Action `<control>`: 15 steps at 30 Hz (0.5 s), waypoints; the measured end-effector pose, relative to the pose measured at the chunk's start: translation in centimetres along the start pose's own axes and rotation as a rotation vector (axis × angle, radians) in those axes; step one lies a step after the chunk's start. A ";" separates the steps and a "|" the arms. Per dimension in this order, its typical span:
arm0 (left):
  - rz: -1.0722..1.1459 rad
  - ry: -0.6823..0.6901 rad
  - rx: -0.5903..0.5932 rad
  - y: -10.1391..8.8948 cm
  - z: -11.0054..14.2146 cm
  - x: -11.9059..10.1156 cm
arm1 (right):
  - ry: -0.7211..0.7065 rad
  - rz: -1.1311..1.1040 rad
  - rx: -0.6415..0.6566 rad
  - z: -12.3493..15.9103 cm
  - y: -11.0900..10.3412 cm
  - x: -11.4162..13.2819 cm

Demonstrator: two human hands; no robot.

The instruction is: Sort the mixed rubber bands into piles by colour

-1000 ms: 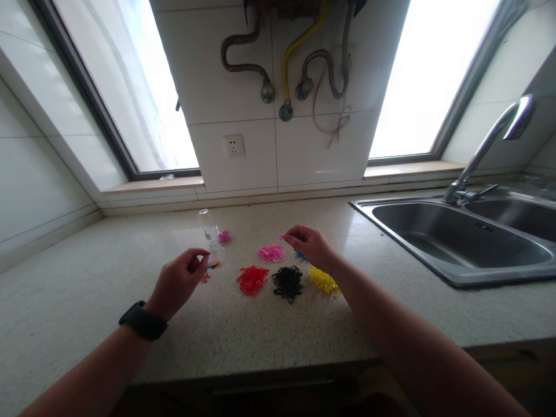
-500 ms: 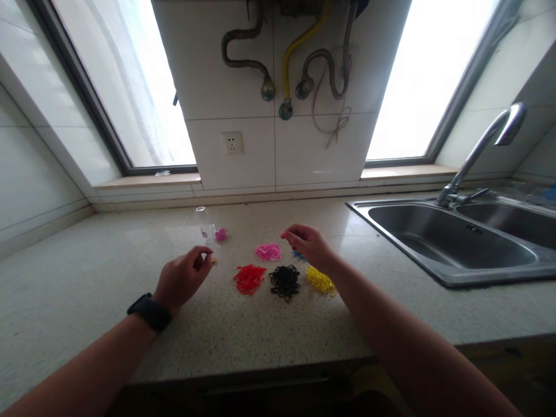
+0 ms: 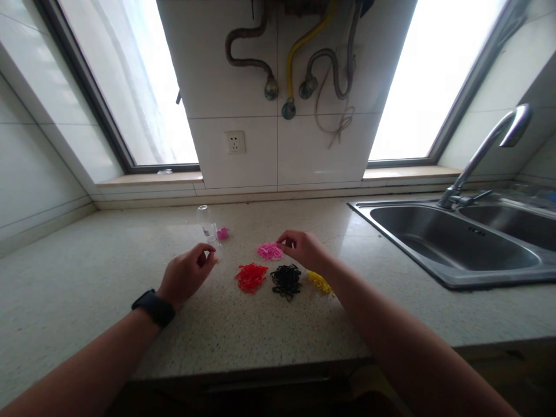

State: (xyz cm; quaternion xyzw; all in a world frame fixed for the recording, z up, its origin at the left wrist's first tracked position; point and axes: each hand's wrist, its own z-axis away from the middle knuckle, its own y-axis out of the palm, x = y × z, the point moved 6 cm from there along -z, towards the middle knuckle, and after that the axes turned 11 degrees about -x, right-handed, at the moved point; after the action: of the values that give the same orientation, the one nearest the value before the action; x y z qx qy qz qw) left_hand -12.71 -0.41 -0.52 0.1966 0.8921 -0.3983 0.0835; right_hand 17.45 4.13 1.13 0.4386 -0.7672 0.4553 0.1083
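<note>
Small piles of tiny elastic bands lie on the speckled counter point(image 3: 260, 330): a pink pile point(image 3: 268, 251), a red pile point(image 3: 251, 276), a black pile point(image 3: 285, 280) and a yellow pile point(image 3: 319, 282). My right hand point(image 3: 304, 249) hovers at the right edge of the pink pile, fingertips pinched together low over it. My left hand point(image 3: 186, 277), with a black watch on the wrist, is curled with thumb and finger pinched, just in front of a clear little bottle point(image 3: 207, 226). What either pinch holds is too small to make out.
A small pink lump point(image 3: 223, 233) lies beside the clear bottle. A steel double sink point(image 3: 460, 243) with a curved tap point(image 3: 486, 150) fills the right side. A tiled wall with a socket point(image 3: 235, 142), hoses and two windows stands behind.
My right hand has dropped from above the counter down to the pink pile. My left hand has shifted slightly forward toward the clear bottle.
</note>
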 end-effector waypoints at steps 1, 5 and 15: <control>-0.003 0.002 0.004 0.0 0.0 0.0 | -0.028 0.098 0.023 0.0 0.1 0.1; -0.019 0.016 0.013 0.1 -0.1 -0.3 | -0.052 0.356 0.110 -0.3 0.7 -0.1; -0.017 0.020 0.007 0.2 -0.2 -0.3 | -0.118 0.424 0.182 -0.7 2.2 -0.1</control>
State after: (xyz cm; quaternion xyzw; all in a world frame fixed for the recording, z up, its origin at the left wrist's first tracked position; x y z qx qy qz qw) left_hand -12.35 -0.23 -0.45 0.1934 0.8930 -0.4003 0.0706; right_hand 15.61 5.17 0.16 0.3014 -0.8031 0.5085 -0.0747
